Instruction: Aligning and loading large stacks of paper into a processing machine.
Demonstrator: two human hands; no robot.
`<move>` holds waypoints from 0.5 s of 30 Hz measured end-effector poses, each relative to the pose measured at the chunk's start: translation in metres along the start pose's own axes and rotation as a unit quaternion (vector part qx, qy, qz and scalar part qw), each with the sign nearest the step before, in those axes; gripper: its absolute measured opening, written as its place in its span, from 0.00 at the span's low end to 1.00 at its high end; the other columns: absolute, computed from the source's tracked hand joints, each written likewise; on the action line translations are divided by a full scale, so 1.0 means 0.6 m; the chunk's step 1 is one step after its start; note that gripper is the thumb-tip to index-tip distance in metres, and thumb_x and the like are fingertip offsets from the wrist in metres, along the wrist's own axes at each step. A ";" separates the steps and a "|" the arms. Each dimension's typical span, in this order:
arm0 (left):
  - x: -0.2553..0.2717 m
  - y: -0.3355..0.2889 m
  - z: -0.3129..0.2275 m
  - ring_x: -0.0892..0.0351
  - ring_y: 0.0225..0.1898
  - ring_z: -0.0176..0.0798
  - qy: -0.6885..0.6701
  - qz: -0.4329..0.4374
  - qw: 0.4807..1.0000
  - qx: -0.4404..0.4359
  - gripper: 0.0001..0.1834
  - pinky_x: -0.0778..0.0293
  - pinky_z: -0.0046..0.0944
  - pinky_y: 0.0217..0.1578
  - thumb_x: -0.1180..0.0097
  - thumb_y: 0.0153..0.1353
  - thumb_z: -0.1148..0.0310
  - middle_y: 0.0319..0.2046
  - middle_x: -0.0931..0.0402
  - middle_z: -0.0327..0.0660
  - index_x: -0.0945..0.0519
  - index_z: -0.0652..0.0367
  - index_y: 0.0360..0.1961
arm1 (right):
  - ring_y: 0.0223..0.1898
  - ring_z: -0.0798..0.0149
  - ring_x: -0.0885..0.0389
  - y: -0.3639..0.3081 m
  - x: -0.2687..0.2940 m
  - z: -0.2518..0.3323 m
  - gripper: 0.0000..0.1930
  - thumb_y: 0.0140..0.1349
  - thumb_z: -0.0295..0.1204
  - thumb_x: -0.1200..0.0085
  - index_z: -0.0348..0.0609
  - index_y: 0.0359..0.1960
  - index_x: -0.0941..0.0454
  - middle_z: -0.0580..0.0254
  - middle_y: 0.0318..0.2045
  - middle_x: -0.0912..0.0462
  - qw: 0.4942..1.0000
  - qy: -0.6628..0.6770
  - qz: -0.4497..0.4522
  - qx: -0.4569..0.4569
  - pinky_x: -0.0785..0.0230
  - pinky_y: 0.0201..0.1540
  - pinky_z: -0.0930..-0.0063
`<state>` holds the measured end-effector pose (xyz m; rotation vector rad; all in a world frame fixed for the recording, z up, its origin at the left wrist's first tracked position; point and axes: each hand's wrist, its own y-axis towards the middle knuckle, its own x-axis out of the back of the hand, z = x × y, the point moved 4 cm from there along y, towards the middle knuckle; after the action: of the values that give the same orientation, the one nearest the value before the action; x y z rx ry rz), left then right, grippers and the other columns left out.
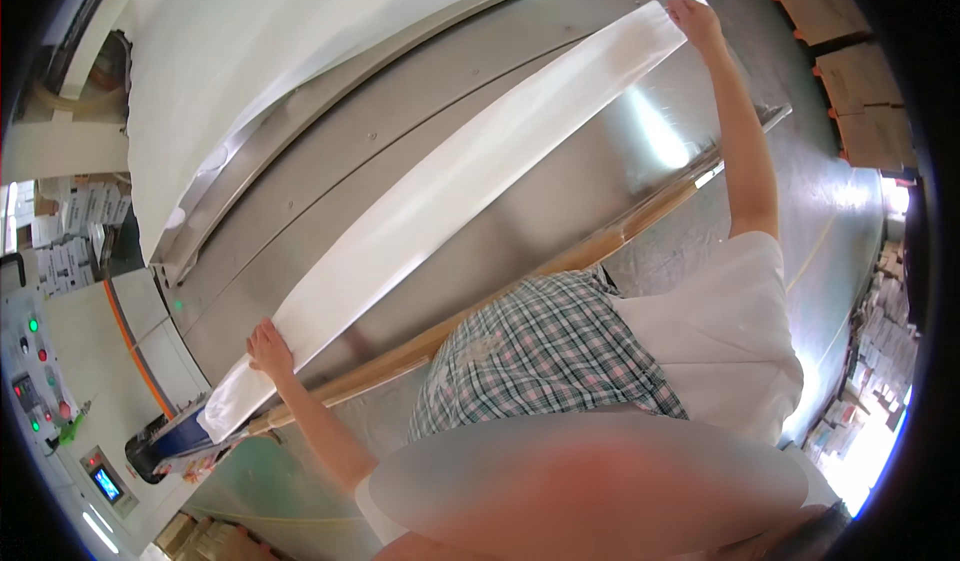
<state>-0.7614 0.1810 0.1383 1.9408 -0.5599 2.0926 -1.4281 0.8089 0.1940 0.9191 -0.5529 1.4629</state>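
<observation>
A long, flat, folded white sheet [480, 176], fabric or film, stretches diagonally over the metal table [600, 161]. My right hand [697, 23] is closed on its far right end, my arm reaching well out. Toward the near left end, my left hand [271, 350] grips the strip by its edge, fingers bent over it. Past that hand, the strip's loose end [225, 413] looks crumpled and overhangs the table's left side. Whether the strip is cloth or plastic, I cannot tell.
Behind a curved metal rail [330, 96] spreads a broad white sheet [270, 31]. At left stands a machine panel [40, 361] with lit buttons and a small screen [105, 483]. Wooden edging [590, 251] runs along the table's near side. Cardboard boxes [865, 101] are stacked at right.
</observation>
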 end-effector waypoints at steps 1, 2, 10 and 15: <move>-0.002 0.005 0.001 0.48 0.61 0.51 0.004 0.008 1.000 0.001 0.28 0.55 0.72 0.51 0.75 0.62 0.43 0.55 0.35 0.36 0.29 0.48 0.49 | 0.36 0.54 0.22 -0.009 -0.021 0.017 0.15 0.56 0.41 0.54 0.43 0.33 0.23 0.57 0.31 0.20 1.000 -0.002 0.020 0.015 0.32 0.42 0.64; -0.004 0.004 0.003 0.48 0.61 0.51 0.015 0.025 0.999 0.019 0.28 0.56 0.73 0.51 0.75 0.62 0.44 0.55 0.36 0.37 0.29 0.48 0.49 | 0.40 0.53 0.24 -0.026 -0.047 0.031 0.16 0.58 0.41 0.58 0.44 0.38 0.25 0.56 0.35 0.21 0.998 -0.048 0.038 0.034 0.34 0.45 0.63; -0.034 0.020 0.018 0.48 0.61 0.51 0.102 0.078 0.992 0.006 0.23 0.54 0.76 0.49 0.71 0.63 0.48 0.56 0.37 0.37 0.32 0.42 0.52 | 0.63 0.55 0.46 0.070 -0.175 -0.087 0.30 0.64 0.51 0.73 0.44 0.60 0.42 0.48 0.59 0.40 0.960 -0.187 0.187 0.089 0.56 0.63 0.64; -0.027 -0.008 -0.003 0.34 0.47 0.58 0.141 -0.018 0.983 -0.117 0.15 0.42 0.78 0.35 0.64 0.61 0.58 0.43 0.28 0.42 0.27 0.43 0.44 | 0.60 0.61 0.42 0.132 -0.211 -0.188 0.28 0.65 0.45 0.68 0.36 0.59 0.42 0.56 0.59 0.38 0.951 0.032 0.303 0.047 0.56 0.63 0.70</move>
<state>-0.7592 0.1875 0.1227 1.4846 -0.6679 2.1203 -1.5392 0.8140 0.0431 0.8039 -0.7636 2.0783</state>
